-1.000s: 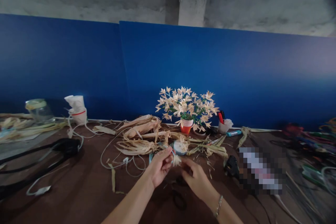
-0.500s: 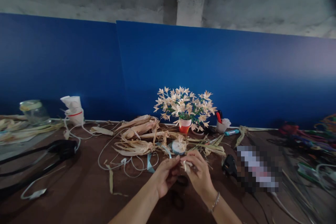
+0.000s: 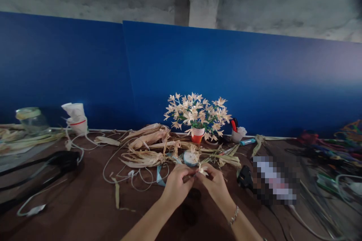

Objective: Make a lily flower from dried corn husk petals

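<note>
A small pale husk flower (image 3: pixel 203 170) sits at the fingertips of my right hand (image 3: pixel 215 187), pinched between thumb and fingers. My left hand (image 3: pixel 177 183) is closed too, its thumb and index finger meeting the right fingertips at the base of the flower. Whatever the left fingertips grip there is too small to make out. Just beyond the hands lies a round blue-sided roll (image 3: pixel 191 158) with pale scraps on it. Behind it stands a red-and-white cup (image 3: pixel 197 134) holding a bunch of cream flowers (image 3: pixel 195 111) with green stems.
Dried corn husks (image 3: pixel 147 139) are heaped left of the cup. White cord (image 3: pixel 106 169) loops over the brown table (image 3: pixel 93 211). A black plug (image 3: pixel 245 177) lies at right, beside a blurred-out strip. A glass jar (image 3: pixel 34 122) and a white holder (image 3: pixel 78 123) stand at left.
My left hand has turned palm-down and its fingertips have come together with the right ones. The flower now shows open at the right fingertips. The view has shifted slightly.
</note>
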`<state>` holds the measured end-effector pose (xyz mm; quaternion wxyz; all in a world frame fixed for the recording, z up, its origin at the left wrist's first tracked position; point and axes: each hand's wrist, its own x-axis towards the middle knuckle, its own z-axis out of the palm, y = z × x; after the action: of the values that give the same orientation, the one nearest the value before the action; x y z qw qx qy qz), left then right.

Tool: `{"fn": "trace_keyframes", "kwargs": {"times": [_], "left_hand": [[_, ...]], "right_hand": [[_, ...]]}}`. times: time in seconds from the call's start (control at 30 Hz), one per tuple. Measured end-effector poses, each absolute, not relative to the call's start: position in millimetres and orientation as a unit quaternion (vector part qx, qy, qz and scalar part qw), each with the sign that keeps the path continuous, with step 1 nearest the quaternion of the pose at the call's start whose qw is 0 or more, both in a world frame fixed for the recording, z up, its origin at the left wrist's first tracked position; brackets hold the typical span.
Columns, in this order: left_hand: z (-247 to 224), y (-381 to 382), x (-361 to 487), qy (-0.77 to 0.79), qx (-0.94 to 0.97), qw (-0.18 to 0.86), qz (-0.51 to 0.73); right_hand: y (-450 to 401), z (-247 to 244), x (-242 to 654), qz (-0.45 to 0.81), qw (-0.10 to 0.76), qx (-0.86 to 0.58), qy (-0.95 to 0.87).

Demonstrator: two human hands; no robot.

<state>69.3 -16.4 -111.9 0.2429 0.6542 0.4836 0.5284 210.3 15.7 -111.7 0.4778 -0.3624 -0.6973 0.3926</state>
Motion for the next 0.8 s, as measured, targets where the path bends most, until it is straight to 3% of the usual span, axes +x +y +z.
{"fn": "trace_keyframes", "kwargs": {"times": [0.53, 0.8], "left_hand": [[-120.1, -12.9, 70.8, 0.476, 0.620, 0.300, 0.547], [-117.2, -10.9, 69.2, 0.491, 0.587, 0.300, 0.569]], "right_hand": [[11.4, -108.6, 209.5, 0.373, 0.467, -0.380, -0.706], [6.7, -104.8, 212.1, 0.480, 0.454, -0.353, -0.662]]}}
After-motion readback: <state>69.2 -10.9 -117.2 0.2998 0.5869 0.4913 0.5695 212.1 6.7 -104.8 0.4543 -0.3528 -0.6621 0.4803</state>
